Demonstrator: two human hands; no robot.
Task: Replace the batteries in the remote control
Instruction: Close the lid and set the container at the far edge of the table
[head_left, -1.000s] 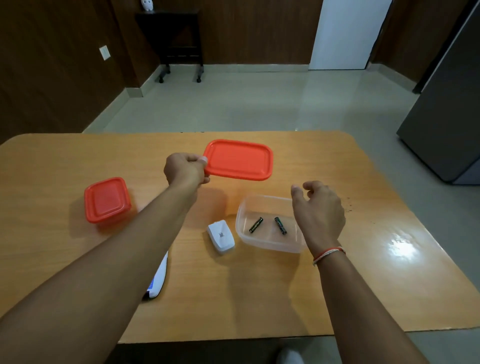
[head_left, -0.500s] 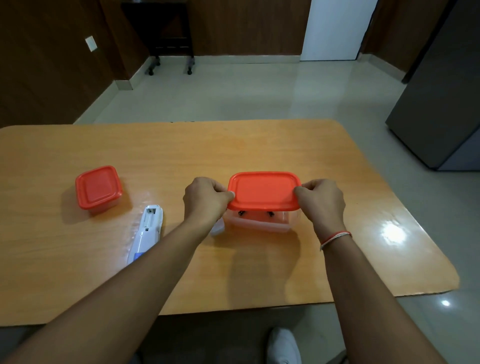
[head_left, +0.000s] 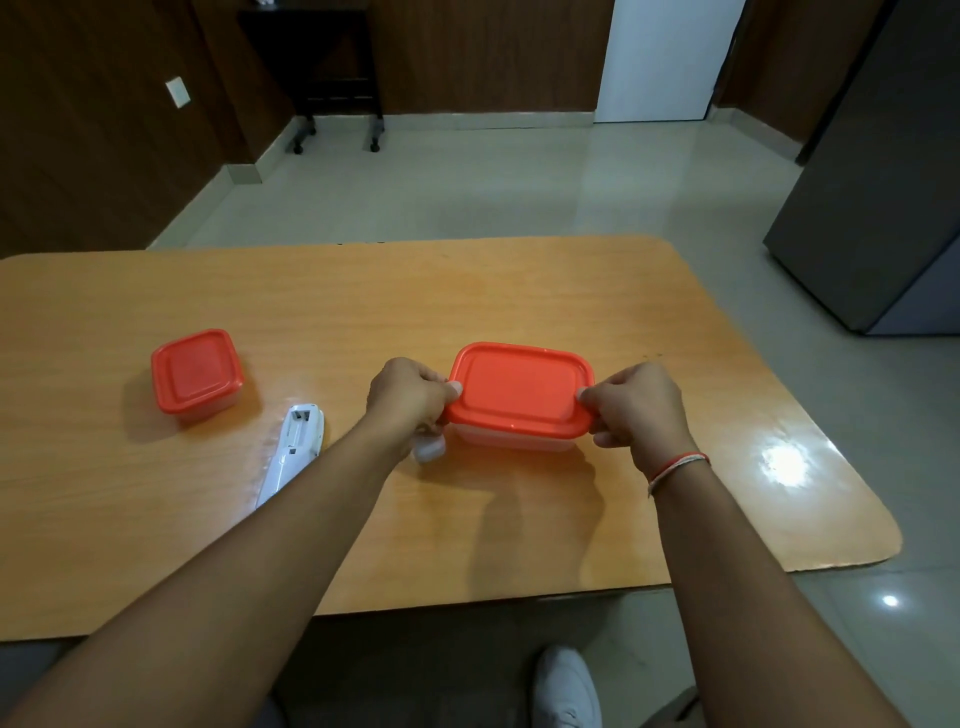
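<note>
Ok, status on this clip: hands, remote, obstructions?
Left hand, right hand both grip rectangular orange lid on clear container. White remote control lies untouched, battery bay open. Nothing blocking.

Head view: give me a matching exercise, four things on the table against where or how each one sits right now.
Things:
1. large red lid
2. small red-lidded box
3. remote control
4. white battery cover

States:
A. alone at the table's left
B. back up, battery bay open
C. gripped at both ends by the fingers
D. partly hidden under the left hand

Pairs: 1-C, 2-A, 3-B, 4-D
</note>
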